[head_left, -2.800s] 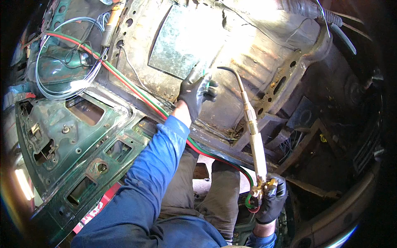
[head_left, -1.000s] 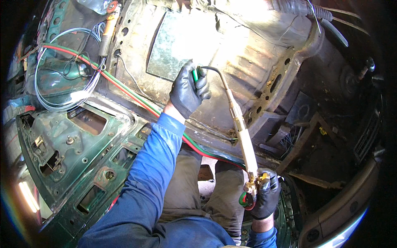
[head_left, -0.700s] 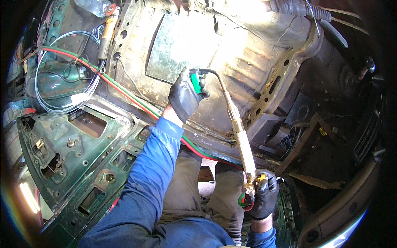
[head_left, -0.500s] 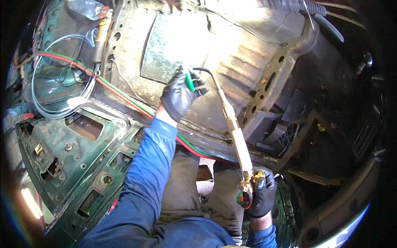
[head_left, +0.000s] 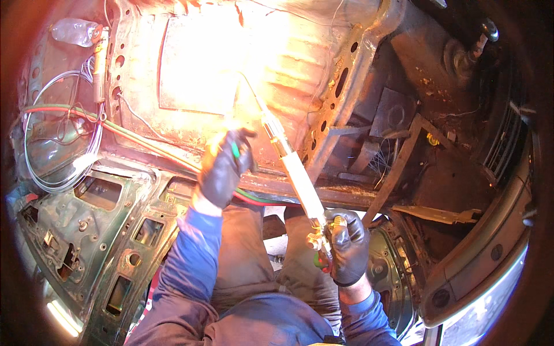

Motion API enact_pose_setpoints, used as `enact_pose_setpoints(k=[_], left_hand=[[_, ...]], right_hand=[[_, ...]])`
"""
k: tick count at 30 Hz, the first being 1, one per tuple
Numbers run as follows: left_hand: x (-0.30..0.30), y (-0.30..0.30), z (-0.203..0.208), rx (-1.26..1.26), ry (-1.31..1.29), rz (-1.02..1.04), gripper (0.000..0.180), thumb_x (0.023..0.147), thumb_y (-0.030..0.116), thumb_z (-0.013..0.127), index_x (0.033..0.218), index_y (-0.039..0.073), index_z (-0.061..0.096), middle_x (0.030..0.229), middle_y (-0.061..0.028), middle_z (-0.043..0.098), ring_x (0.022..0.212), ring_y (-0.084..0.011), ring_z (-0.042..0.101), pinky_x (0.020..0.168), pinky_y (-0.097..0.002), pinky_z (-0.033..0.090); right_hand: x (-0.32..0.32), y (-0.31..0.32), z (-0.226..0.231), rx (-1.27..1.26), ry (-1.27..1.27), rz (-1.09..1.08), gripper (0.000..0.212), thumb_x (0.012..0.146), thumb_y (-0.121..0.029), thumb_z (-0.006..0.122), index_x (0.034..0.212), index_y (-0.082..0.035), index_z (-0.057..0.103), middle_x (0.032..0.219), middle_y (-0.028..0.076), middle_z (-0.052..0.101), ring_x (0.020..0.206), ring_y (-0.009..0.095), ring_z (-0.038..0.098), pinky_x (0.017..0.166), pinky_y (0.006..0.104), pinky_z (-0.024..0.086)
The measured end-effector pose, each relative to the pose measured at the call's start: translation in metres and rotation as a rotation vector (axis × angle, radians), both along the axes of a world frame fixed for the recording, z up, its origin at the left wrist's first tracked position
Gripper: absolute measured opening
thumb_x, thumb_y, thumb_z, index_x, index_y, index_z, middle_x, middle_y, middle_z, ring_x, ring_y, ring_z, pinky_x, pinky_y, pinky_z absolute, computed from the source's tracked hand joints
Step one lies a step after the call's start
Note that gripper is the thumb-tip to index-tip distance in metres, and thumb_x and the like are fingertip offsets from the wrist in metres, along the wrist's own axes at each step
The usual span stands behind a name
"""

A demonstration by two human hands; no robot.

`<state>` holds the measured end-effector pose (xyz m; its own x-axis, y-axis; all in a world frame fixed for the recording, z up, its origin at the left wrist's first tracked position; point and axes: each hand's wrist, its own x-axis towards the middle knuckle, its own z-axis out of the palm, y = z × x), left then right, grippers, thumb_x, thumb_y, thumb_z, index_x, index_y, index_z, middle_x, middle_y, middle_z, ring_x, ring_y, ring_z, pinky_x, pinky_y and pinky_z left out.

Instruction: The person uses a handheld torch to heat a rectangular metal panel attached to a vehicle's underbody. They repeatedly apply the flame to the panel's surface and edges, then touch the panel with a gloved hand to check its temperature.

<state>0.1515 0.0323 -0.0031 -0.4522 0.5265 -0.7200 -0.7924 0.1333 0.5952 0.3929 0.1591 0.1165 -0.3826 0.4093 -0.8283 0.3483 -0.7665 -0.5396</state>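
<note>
In my right hand (head_left: 350, 254), black-gloved, is the valve end of a gas torch (head_left: 301, 183); finger and thumb are at its brass knob (head_left: 339, 222). The torch slants up and left, its thin bent tip ending in a bright glow over the car floor. My left hand (head_left: 222, 176), also gloved and a little blurred, is closed round a green lighter (head_left: 235, 151), left of the torch's neck. A square metal sheet (head_left: 168, 86) lies on the floor pan beyond, mostly washed out by glare.
Red and green hoses (head_left: 147, 139) cross from the left and pass behind my left wrist. Coiled wire (head_left: 36, 164), a yellow-and-grey tool (head_left: 99, 63) and a clear plastic bottle (head_left: 74, 32) lie at left. A green door panel (head_left: 109, 225) stands lower left; a holed ridge (head_left: 340, 81) runs at right.
A strong orange-white glow has appeared around the torch tip. My left hand has drawn back toward me with the lighter. The view has shifted, and the torch sits further left in it.
</note>
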Motion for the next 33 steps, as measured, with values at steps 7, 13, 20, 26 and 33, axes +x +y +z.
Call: enact_pose_setpoints(k=[7,13,20,26,33], left_hand=[[0.068,0.027,0.074,-0.007,-0.059,-0.153,0.044,0.101,0.046,0.068,0.115,0.004,0.067,0.076,0.0019,0.06,0.064,-0.0064,0.051,0.059,-0.0254,0.041],[0.057,0.03,0.078,-0.125,-0.16,-0.086,0.026,0.102,0.029,0.071,0.105,0.003,0.071,0.088,0.0004,0.07,0.074,-0.0056,0.062,0.066,-0.0247,0.049],[0.039,0.019,0.082,-0.145,0.031,-0.177,0.035,0.104,0.039,0.066,0.098,0.005,0.07,0.076,0.0017,0.065,0.066,-0.005,0.057,0.06,-0.024,0.044],[0.02,0.014,0.088,-0.173,0.029,-0.147,0.031,0.105,0.033,0.065,0.093,0.005,0.068,0.078,0.0022,0.066,0.072,-0.0057,0.058,0.064,-0.0275,0.047],[0.0,0.021,0.09,-0.216,0.192,-0.087,0.033,0.103,0.041,0.064,0.091,0.011,0.065,0.065,0.0069,0.05,0.055,-0.0026,0.042,0.051,-0.0229,0.032]], right_hand=[[-0.005,-0.004,0.008,-0.058,0.035,0.041,0.04,0.102,-0.037,0.07,0.126,-0.005,0.066,0.091,0.001,0.067,0.061,0.004,0.051,0.05,0.0227,0.04],[-0.018,-0.004,0.005,-0.02,0.07,0.042,0.038,0.103,-0.034,0.07,0.127,-0.004,0.066,0.091,0.001,0.066,0.061,0.005,0.053,0.051,0.0228,0.042],[-0.026,-0.03,0.004,0.028,0.084,0.094,0.054,0.098,-0.044,0.075,0.132,-0.003,0.065,0.106,0.003,0.069,0.08,0.007,0.06,0.069,0.0253,0.05],[-0.044,-0.027,-0.005,0.231,0.173,0.279,0.087,0.094,-0.068,0.065,0.146,0.0,0.053,0.121,0.009,0.067,0.107,0.014,0.062,0.095,0.0327,0.051],[-0.078,0.06,-0.124,0.692,-0.41,0.69,0.068,0.102,-0.047,0.062,0.157,-0.014,0.042,0.138,0.029,0.061,0.126,0.046,0.061,0.105,0.0481,0.049]])
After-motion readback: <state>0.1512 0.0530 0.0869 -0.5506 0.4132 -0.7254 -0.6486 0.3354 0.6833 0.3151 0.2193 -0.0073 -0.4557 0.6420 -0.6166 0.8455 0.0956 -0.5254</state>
